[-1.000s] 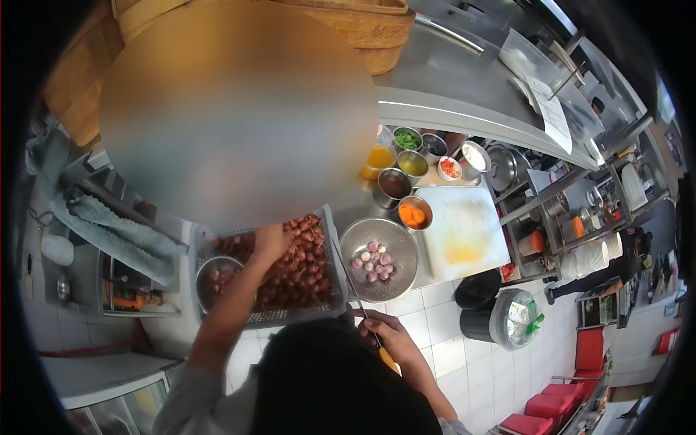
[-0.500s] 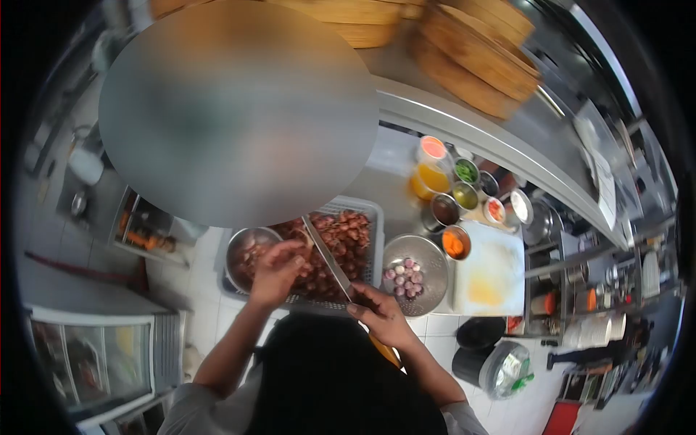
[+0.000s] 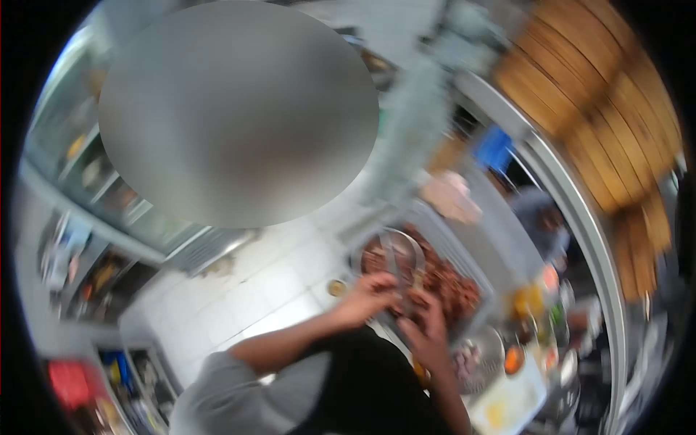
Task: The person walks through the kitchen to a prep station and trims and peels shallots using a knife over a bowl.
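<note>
My right hand (image 3: 429,322) is closed around a knife (image 3: 391,255), whose blade points up and away across a metal bowl (image 3: 357,255). My left hand (image 3: 371,299) is beside it, fingers curled in near the blade; whatever they pinch is too blurred to make out. Both hands are at the near side of a grey plastic crate (image 3: 484,281). Inside are many small reddish-brown pieces (image 3: 457,290), perhaps unpeeled shallots. The bowl rests at the crate's left end, with similar pieces in it.
Right of the crate stand a metal colander (image 3: 493,348) with peeled shallots (image 3: 467,357), a cutting board (image 3: 511,397) and a container of orange pieces (image 3: 514,358). Bamboo steamers (image 3: 573,87) are stacked on a shelf above. Another person's sleeve (image 3: 413,109) is across the counter.
My view has swung left, so the counter now runs diagonally at the right. My hands have come closer together, and the knife's blade is now over the bowl.
</note>
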Demonstrator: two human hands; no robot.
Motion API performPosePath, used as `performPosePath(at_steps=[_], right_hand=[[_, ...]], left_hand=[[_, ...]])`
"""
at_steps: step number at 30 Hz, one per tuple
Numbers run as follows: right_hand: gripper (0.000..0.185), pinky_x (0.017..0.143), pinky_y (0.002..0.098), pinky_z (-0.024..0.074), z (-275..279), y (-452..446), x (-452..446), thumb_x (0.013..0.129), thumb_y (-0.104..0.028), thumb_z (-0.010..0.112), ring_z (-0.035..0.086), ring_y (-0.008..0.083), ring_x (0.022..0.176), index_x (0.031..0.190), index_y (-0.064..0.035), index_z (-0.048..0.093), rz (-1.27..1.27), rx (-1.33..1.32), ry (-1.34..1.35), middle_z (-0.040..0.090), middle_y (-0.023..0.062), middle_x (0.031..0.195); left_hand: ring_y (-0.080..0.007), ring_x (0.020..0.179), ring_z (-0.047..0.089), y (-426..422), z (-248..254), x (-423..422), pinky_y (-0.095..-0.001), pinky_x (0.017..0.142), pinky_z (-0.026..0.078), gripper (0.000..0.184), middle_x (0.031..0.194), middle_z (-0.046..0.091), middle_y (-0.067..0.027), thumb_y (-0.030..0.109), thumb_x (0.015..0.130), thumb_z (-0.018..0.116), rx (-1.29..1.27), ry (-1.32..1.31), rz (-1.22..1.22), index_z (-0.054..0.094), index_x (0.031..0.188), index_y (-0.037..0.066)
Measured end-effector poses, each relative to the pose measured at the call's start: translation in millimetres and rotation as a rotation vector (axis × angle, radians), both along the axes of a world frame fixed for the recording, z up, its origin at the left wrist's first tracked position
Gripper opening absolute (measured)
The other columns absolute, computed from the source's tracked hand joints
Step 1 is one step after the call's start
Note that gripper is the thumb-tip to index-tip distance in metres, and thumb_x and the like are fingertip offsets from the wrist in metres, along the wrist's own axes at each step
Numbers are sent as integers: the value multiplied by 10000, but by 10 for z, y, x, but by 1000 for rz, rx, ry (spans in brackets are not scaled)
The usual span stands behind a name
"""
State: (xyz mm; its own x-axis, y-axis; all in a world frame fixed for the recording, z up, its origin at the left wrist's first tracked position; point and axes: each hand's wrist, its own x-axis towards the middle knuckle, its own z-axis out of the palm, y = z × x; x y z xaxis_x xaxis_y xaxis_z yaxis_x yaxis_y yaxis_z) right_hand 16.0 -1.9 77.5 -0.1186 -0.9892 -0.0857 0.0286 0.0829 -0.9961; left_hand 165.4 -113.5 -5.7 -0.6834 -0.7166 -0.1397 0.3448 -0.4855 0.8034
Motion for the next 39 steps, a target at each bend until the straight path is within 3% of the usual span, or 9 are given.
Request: performPosePath(at_steps=[2,4,7,13,20,23,27,31,39], right_hand=[[640,882,315,502,-95,-38,32,895,-80,681,627,181,1007,1439,-49,344,6,90,-40,642,128,1142],[621,724,255,478,-16,-96,108,897,-68,672,588,112,842,1424,-41,345,38,85,-50,648,115,1101],[580,627,218,410,-206,-208,97,905,-54,653,520,67,743,1405,-50,358,76,6,-89,649,100,1059],[474,609,191,397,-119,-316,253,917,-51,596,516,55,722,1339,-85,381,135,25,-33,643,94,1041],[356,854,307,478,-297,-416,176,930,-78,683,599,145,983,1192,-60,443,115,45,0,630,102,1117],[338,715,260,479,-155,-440,174,946,-145,698,588,98,819,1167,-51,461,82,44,-41,608,62,940],[304,525,224,397,-62,-396,-49,991,-224,645,501,65,609,1172,-52,470,80,220,-478,546,30,785],[235,501,218,362,-83,-429,-90,1029,-255,574,473,71,590,1141,-67,487,44,202,-613,508,27,760],[278,493,234,347,-227,-554,-247,1002,-312,604,456,86,578,1017,-68,472,83,134,-766,504,29,775]], left_hand=[[-149,912,671,-3,122,98,-306,822,561,223,1018,704,-68,-13,908,655,-52,80,20,660,1129,12],[-127,833,663,21,287,209,-288,783,551,158,950,699,-51,-32,934,636,-82,63,91,652,1087,4],[-117,815,654,48,221,227,-279,769,541,157,922,697,-49,-28,946,636,-159,106,200,643,1102,-11],[-109,825,652,140,156,369,-269,772,531,194,930,698,-45,-25,940,649,-210,70,268,641,1133,-8],[-116,897,669,296,97,336,-279,800,553,223,1013,716,-84,13,927,689,-314,-55,364,651,1144,-21],[-127,939,662,196,249,333,-281,803,546,221,1039,702,-80,-4,929,672,-189,-64,265,648,1149,0],[-156,957,662,39,205,214,-283,763,536,246,1088,681,-78,-22,936,649,23,199,103,624,1180,7],[-164,891,646,-53,260,86,-300,747,532,221,1053,684,-96,-18,941,643,-46,33,90,613,1160,-9],[-201,942,674,-316,146,264,-325,776,552,243,1137,678,-130,3,964,587,89,180,-32,608,1206,11]])
